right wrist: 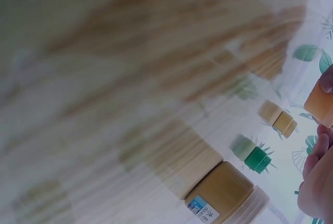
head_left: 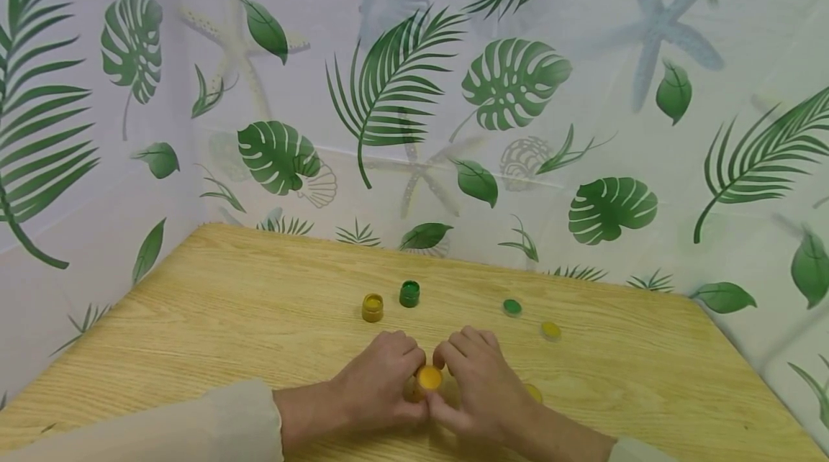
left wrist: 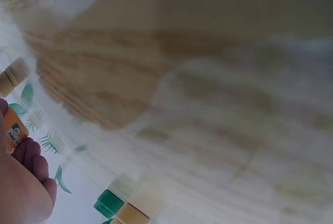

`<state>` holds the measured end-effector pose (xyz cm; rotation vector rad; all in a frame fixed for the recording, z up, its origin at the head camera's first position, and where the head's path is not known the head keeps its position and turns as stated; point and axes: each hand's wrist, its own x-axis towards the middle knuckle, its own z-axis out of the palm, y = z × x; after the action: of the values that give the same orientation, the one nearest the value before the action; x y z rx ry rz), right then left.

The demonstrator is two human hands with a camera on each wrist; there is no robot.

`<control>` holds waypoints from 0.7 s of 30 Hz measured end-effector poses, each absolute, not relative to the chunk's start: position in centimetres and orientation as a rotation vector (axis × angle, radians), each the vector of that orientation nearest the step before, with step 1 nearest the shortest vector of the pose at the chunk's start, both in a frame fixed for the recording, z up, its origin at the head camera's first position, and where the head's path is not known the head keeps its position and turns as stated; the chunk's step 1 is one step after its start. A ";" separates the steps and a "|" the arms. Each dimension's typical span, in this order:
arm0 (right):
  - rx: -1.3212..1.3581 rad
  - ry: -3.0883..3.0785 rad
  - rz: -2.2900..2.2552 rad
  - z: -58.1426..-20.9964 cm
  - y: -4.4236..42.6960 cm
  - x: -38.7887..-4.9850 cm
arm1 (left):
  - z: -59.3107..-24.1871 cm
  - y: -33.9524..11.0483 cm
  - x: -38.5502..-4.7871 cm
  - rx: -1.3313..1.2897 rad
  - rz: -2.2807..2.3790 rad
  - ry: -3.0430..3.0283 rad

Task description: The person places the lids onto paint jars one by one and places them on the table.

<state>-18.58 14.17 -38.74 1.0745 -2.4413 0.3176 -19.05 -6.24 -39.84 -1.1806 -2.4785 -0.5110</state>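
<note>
In the head view my left hand (head_left: 382,384) and right hand (head_left: 482,384) meet near the table's front, both gripping a small orange paint jar (head_left: 429,378) between curled fingers and thumbs. Its round orange top faces up. Part of the jar's label shows in the left wrist view, where the orange jar (left wrist: 16,131) sits in the fingers of the left hand (left wrist: 23,187). A thumb presses the orange jar (right wrist: 318,101) in the right wrist view, above the curled fingers of the right hand (right wrist: 318,179).
Beyond the hands stand uncovered mustard (head_left: 372,309) and green (head_left: 409,294) paint jars. A green lid (head_left: 512,307) and a yellow lid (head_left: 550,331) lie farther right. Beside the right wrist is a partly hidden yellow-topped jar (head_left: 533,393). Leaf-printed sheeting (head_left: 414,88) encloses the wooden table (head_left: 259,289).
</note>
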 end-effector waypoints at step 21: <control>1.063 -2.479 0.276 -38.6 14.1 -18.5 | -39.9 -6.2 -18.8 -1.255 -0.334 -2.416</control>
<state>-18.47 14.12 -38.65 1.0634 -2.4793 0.2763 -18.79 -6.15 -39.91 -1.2550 -2.4162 -0.3341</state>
